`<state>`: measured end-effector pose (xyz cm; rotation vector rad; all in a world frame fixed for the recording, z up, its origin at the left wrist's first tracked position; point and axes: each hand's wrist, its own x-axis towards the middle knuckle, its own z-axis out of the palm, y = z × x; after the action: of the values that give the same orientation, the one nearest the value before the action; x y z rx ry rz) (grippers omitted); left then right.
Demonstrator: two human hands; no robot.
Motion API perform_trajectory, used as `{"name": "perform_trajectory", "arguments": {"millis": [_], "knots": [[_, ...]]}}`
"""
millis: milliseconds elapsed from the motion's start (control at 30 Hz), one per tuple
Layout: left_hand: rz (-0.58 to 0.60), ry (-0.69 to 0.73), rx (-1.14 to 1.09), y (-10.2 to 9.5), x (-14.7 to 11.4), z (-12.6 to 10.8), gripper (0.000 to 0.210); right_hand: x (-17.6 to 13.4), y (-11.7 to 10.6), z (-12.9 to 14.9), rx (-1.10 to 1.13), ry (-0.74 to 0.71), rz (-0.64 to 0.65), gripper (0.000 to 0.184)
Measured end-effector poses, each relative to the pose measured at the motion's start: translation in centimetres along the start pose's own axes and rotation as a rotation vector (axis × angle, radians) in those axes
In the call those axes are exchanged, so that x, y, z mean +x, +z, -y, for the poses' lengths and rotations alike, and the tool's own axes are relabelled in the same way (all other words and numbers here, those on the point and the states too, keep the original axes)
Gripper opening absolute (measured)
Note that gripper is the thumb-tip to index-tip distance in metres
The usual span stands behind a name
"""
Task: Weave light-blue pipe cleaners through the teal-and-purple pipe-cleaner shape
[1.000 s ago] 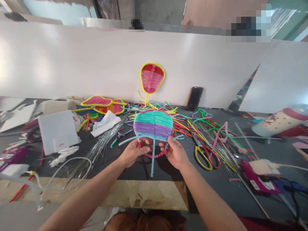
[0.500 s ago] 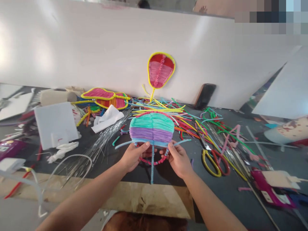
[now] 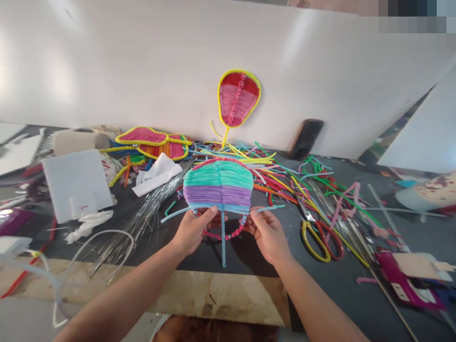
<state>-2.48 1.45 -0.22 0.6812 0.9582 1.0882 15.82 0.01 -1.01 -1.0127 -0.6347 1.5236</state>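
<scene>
Between my hands is a round pipe-cleaner fan [image 3: 219,187], striped turquoise, purple and light blue, with a twisted blue stem down its middle. The lower part of its red-wrapped rim is still an open hoop. My left hand [image 3: 192,229] grips the fan's left edge, thumb on the light-blue rows. At the opposite edge, my right hand [image 3: 269,232] pinches the rim and a light-blue pipe cleaner [image 3: 267,208] whose end sticks out to the right. Another loose blue end [image 3: 174,214] juts out on the left. The fingers behind the hoop are partly hidden.
A finished red-and-pink fan [image 3: 238,99] leans on the white board [image 3: 149,61]. Loose pipe cleaners [image 3: 256,164] lie behind my hands. Scissors [image 3: 317,232], a phone [image 3: 307,137] and a purple glue gun [image 3: 409,280] are on the right. Thin wires [image 3: 149,204] and white paper [image 3: 158,173] lie left.
The fan has shifted slightly left and up in view, along with my left hand. My right hand's fingers have drawn a little away from its edge. The view itself has also moved slightly.
</scene>
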Motion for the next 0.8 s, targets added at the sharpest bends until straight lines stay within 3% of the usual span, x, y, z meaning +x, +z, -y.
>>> {"name": "perform_trajectory", "arguments": {"millis": [300,800], "knots": [[0.001,-0.026,0.014,-0.02,-0.05,0.14,0.028,0.15,-0.19,-0.27,-0.035,-0.041,0.021,0.024],[0.026,-0.041,-0.018,-0.2,0.05,0.15,0.026,0.2,-0.17,-0.04,0.036,0.119,0.115,0.026]]}}
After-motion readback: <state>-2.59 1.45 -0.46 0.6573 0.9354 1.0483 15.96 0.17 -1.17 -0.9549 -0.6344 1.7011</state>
